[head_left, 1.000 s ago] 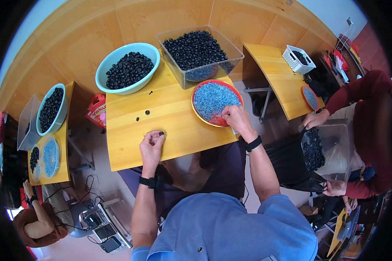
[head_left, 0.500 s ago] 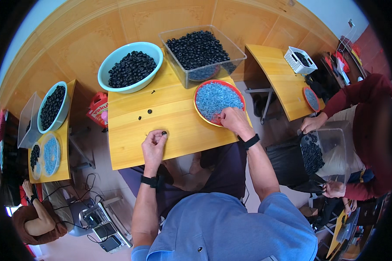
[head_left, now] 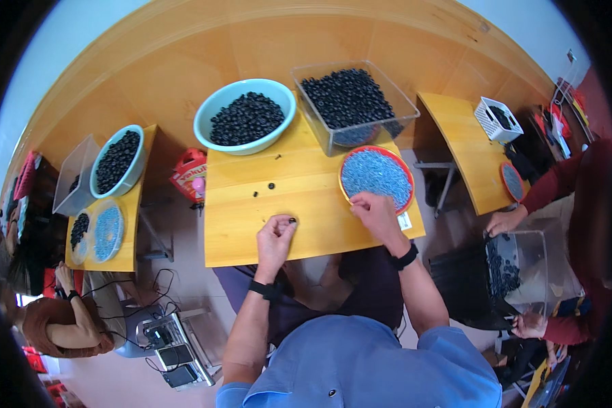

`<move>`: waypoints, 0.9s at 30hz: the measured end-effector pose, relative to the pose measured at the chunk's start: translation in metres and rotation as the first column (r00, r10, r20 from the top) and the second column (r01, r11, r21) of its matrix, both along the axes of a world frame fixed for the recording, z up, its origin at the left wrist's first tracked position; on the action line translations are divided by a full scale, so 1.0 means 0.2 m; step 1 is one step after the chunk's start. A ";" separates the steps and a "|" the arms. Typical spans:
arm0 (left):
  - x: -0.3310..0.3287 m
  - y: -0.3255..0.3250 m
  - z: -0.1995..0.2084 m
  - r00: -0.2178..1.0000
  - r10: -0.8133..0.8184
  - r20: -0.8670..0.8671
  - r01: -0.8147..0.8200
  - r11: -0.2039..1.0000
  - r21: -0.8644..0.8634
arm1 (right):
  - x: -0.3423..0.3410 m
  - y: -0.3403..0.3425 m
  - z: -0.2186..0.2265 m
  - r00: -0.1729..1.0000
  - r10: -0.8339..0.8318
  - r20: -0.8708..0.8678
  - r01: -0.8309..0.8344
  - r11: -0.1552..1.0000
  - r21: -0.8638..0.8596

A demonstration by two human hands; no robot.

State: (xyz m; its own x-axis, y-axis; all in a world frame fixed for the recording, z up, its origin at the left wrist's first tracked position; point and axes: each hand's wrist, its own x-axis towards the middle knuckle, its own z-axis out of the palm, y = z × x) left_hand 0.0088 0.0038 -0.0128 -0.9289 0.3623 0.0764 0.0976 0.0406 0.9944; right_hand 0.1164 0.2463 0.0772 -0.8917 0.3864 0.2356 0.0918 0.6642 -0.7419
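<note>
1. The whole view has swung since half a second ago, so the table (head_left: 241, 234) sits further right and lower; this looks like a head turn, as the containers keep their places on it

2. At the far side, the basin (head_left: 245, 149) and the bin (head_left: 338, 144), both heaped with black rings, show no clear change

3. The biggest change is at the dish (head_left: 409, 183), to the right of the table's middle: the fingers that were down among its blue bits (head_left: 377, 175) are now at its near-left rim, which suggests the reach into the bits is over

4. The right hand (head_left: 379, 216) comes in from the lower right, back of the hand up, fingers curled and pointing left; its fingertips are drawn close together, but I cannot tell whether they meet, pinch a blue bit or touch the rim

5. The left hand (head_left: 273, 241) keeps much the same place over the near part of the table, its forearm rising from below, thumb and forefinger uppermost

6. The black ring (head_left: 292, 220) is at the left fingertips, clamped between thumb and forefinger, facing the right hand but well apart from it

7. Beyond the left hand, a loose ring (head_left: 271, 185) and a smaller dark piece (head_left: 256, 194) lie untouched on the wood
</note>
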 end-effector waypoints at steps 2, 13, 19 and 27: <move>0.01 0.02 0.03 1.000 -0.001 -0.013 0.001 1.000 -0.010 | -0.04 -0.08 -0.09 0.998 0.056 0.023 -0.055 0.997 -0.056; -0.03 0.02 0.08 0.999 -0.020 0.035 0.019 0.999 0.030 | -0.32 -0.38 -0.28 0.993 0.120 -0.018 -0.118 0.926 -0.359; -0.01 0.01 0.05 0.998 -0.042 0.052 0.038 0.996 0.083 | -0.34 -0.39 -0.36 0.994 0.096 -0.059 -0.113 0.870 -0.480; 0.00 0.02 0.05 0.999 -0.027 0.037 0.026 0.999 0.024 | -0.33 -0.40 -0.37 0.990 0.092 -0.108 -0.129 0.900 -0.416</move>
